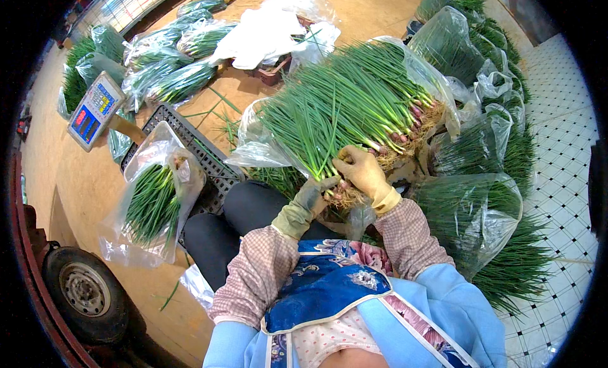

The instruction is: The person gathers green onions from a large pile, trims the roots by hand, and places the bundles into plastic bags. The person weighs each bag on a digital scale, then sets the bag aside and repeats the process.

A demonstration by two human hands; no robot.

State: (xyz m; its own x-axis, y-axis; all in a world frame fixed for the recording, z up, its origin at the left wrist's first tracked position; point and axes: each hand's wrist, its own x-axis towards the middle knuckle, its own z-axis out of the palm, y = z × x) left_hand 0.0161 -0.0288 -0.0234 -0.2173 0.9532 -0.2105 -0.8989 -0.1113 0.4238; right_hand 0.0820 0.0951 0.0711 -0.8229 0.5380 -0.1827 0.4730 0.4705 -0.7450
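Both my hands wear work gloves and meet at the root end of a small bunch of green onions. My left hand, in a greenish-grey glove, is closed round the stems just above the roots. My right hand, in a yellowish glove, has its fingertips on the same stems. Beyond them lies a wide row of green onions with reddish bulbs and stringy roots, on an opened clear plastic bag. At the left, a bagged bunch of green onions rests on a scale beside its keypad display.
Bagged green onions line the right side by a tiled floor. More bagged bunches lie at the upper left. A black plastic crate is by my knees, white bags lie ahead, and a wheel stands lower left.
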